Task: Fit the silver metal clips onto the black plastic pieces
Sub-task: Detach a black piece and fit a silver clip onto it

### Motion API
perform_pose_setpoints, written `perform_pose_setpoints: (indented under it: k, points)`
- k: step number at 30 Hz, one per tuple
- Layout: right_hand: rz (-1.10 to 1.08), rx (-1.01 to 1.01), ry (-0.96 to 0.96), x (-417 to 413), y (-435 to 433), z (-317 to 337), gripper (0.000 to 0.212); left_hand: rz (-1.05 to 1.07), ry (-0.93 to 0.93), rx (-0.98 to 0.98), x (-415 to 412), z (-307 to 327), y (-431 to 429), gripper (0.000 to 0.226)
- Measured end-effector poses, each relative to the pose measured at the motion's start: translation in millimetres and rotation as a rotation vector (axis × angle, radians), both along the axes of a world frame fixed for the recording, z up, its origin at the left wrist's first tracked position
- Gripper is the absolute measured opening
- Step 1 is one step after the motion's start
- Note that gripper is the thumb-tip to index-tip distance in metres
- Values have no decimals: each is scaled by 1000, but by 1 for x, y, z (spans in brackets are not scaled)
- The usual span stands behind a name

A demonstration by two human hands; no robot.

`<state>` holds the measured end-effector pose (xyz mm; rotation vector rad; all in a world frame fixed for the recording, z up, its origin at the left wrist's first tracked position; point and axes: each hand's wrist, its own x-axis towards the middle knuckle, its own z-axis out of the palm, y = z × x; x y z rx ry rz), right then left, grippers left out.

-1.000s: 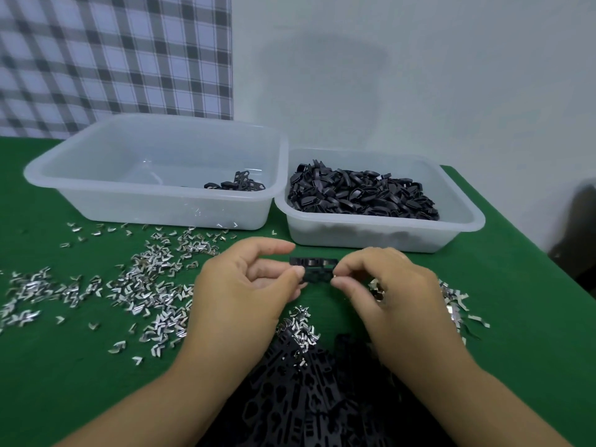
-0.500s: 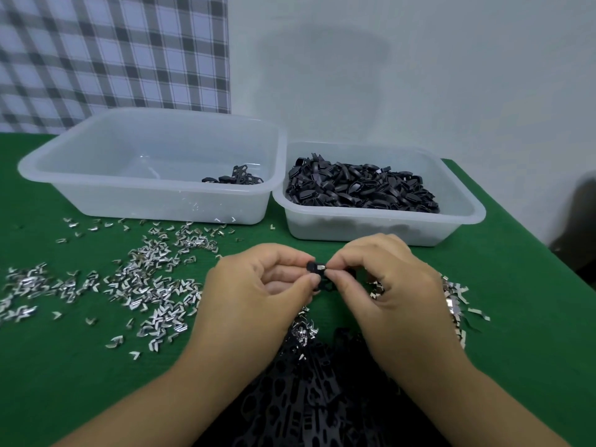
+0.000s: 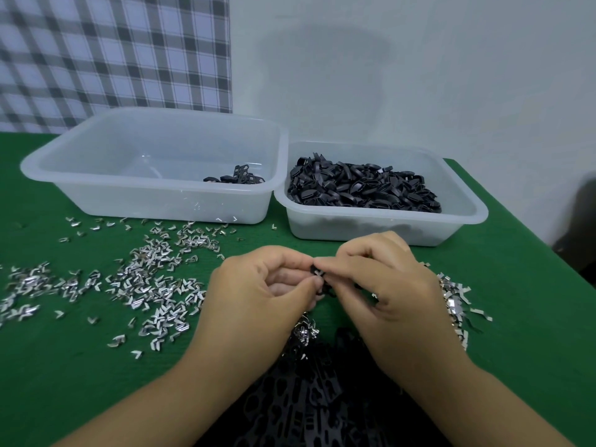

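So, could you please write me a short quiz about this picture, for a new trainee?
1. Which is fuller: A, the left tub, or B, the right tub?
2. True or false: the left hand and the right hand pinch one black piece together.
3. Fill in: most loose clips lie on the green table to the ___ of the hands.
Key: 1 B; 2 true; 3 left.
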<state>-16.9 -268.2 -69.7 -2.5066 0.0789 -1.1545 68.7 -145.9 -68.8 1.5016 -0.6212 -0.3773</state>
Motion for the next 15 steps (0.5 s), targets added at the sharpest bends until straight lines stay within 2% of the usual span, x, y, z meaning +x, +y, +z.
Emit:
perform_pose_setpoints:
  k: [8, 11, 15]
  points:
    - [-30, -58, -2, 2, -3, -2, 5, -8, -14, 4, 1, -1, 1, 27]
    - [-22, 11, -7, 3, -2, -2, 3, 17, -128, 51, -1, -3, 1, 32]
    - [-5, 79, -2, 3, -3, -2, 2, 53, -283, 86, -2, -3, 2, 28]
